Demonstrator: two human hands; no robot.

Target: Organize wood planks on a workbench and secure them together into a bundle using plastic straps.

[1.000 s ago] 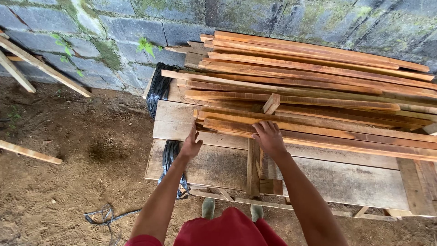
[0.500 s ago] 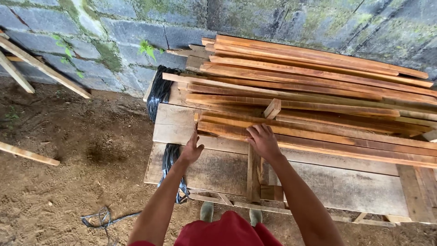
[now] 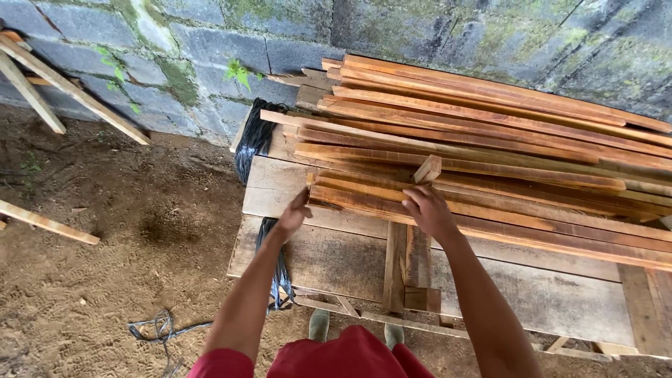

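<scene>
Head view: a long wooden slat lies at the front of the stack on the tabletop. It looks stiff, light and rough. The left hand cups its end; the right hand presses on top, fingers spread.

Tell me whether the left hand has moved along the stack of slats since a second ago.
Yes. The left hand has gone from flat on the grey bench board up to the end of the nearest reddish slat, fingers now at its tip.
</scene>
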